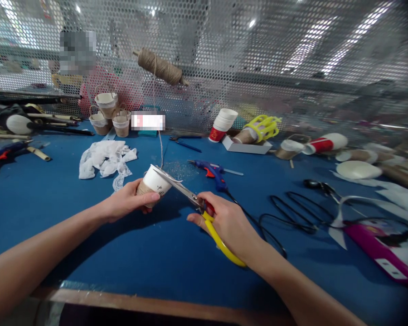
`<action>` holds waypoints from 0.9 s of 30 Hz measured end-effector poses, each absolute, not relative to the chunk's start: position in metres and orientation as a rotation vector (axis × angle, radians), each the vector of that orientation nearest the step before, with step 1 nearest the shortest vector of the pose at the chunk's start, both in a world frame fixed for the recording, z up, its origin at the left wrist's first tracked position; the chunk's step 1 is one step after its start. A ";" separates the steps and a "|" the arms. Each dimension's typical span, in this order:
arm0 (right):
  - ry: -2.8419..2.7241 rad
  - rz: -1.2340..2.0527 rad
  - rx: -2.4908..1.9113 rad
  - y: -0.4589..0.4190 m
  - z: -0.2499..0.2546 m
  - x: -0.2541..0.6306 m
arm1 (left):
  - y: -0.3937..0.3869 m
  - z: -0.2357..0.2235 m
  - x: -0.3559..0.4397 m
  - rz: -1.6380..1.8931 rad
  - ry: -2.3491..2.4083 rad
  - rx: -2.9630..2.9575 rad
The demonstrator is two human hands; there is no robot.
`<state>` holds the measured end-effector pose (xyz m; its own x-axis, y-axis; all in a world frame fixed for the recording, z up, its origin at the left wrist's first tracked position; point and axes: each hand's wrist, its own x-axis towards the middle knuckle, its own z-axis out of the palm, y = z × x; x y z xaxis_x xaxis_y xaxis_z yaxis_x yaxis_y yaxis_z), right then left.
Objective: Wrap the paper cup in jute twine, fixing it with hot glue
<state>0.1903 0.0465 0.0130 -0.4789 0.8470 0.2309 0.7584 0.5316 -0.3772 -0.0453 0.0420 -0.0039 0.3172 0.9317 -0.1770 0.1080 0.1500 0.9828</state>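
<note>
Presently the cup (155, 182) sits tilted in the left hand (131, 201), fingers curled round its lower part, thumb along the near side. Right hand (229, 222) closed on the scissors (194, 198) by their yellow handles; blades at the cup's upper edge, a pale curl beside them. Cannot tell whether that curl is cut loose.

Handling, as judged: cup light, thin paper by the look, easily dented at the bare white part. Twine round the lower part should stiffen it and give a rough, non-slip hold; best gripped there, lightly, clear of the blades. Twine strand (161, 145) drops from the spool (159, 66), beyond and above the left hand, to behind the cup; a tug could turn it.

Worktop (139, 258) blue, flat, slightly glossy; small clippings just beyond the cup. Glue gun (215, 174) beyond the right hand, its cable looping off to that hand's right. Lace (104, 158) beyond the left hand, wrapped cups (106, 105) farther. Power strip (374, 246) well right of the right hand. Past both hands, a perforated metal screen (197, 27); bright strip lights above.
</note>
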 end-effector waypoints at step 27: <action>-2.400 0.277 -1.282 0.047 0.011 0.190 | 0.041 -0.006 -0.043 0.808 0.976 1.130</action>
<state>0.1896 0.0472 0.0109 -0.4969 0.8292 0.2559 0.7493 0.5587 -0.3556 -0.0434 0.0409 -0.0057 0.3720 0.9033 -0.2136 -0.0411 0.2459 0.9684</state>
